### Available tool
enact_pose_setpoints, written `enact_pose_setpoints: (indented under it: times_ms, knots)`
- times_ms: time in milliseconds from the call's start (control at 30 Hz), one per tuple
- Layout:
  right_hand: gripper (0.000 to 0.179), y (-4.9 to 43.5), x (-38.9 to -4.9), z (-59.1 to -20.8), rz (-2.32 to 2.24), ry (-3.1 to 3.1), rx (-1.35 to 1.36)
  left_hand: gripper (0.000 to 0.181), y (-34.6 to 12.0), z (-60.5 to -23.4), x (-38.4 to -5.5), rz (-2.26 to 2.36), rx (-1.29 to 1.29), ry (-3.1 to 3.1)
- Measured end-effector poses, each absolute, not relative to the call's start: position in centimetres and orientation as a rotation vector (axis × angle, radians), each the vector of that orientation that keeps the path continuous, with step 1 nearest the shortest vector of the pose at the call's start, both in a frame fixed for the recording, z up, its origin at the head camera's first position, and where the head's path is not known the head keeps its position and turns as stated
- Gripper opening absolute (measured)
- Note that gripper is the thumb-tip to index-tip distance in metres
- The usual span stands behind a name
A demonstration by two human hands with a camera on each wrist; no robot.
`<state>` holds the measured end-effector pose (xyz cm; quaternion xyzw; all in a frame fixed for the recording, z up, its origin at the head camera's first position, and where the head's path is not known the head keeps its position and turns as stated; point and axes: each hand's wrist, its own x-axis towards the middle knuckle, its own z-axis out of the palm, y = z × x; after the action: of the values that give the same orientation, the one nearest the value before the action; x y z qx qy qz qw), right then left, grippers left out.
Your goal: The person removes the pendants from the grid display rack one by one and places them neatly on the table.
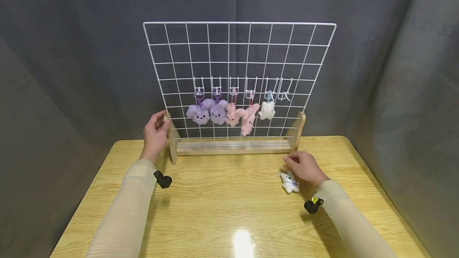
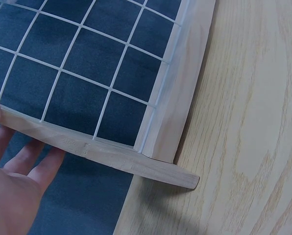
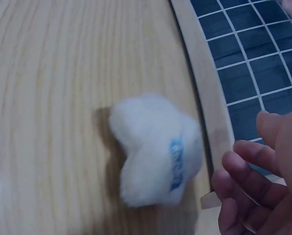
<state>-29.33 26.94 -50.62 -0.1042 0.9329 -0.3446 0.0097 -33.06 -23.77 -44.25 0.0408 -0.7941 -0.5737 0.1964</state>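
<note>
My left hand [image 1: 155, 136] grips the left wooden side post [image 2: 82, 149] of a white wire grid rack [image 1: 239, 23], its thumb on one side and fingers behind. On the table at the right lies a small white plush bear [image 1: 289, 182] with a blue band, which looks blurred in the right wrist view. My right hand [image 1: 305, 167] hovers beside this bear near the rack's right foot, fingers loosely bent and holding nothing. From hooks on the grid hang purple plush keychains [image 1: 218, 112], pink plush keychains [image 1: 249, 119] and a white plush keychain [image 1: 267, 110].
An unloaded white hook [image 1: 284, 95] sits at the right end of the hook row. The rack's wooden base bar [image 1: 233, 148] runs along the back of the wood-grain table [image 1: 222, 198]. Dark grey curtains [image 1: 89, 51] surround the table at the back and sides.
</note>
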Motion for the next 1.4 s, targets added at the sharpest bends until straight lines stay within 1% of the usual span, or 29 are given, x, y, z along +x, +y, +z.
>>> enact_pose_setpoints:
  times_ms: [233,467,833,1167,1400]
  knots:
    - [0.031,25.6,-29.5,-48.5,-1.209,2.986,-0.320,0.039,-23.8,-44.3,-33.1,-1.607,0.112,-2.223]
    - [0.042,24.0,-30.1,-45.2,-1.474,3.003,-0.345,0.039,-23.9,-44.4,-33.2,-1.616,0.118,-2.226]
    - [0.049,20.3,-31.0,-41.0,-1.675,3.085,-0.388,0.038,-23.8,-44.5,-33.3,-1.609,0.105,-2.209]
    - [0.049,17.9,-32.0,-39.4,-1.719,3.225,-0.485,0.039,-23.9,-44.4,-33.2,-1.609,0.118,-2.229]
    - [0.056,17.4,-32.2,-38.9,-1.685,3.199,-0.481,0.038,-24.0,-44.5,-33.3,-1.602,0.116,-2.225]
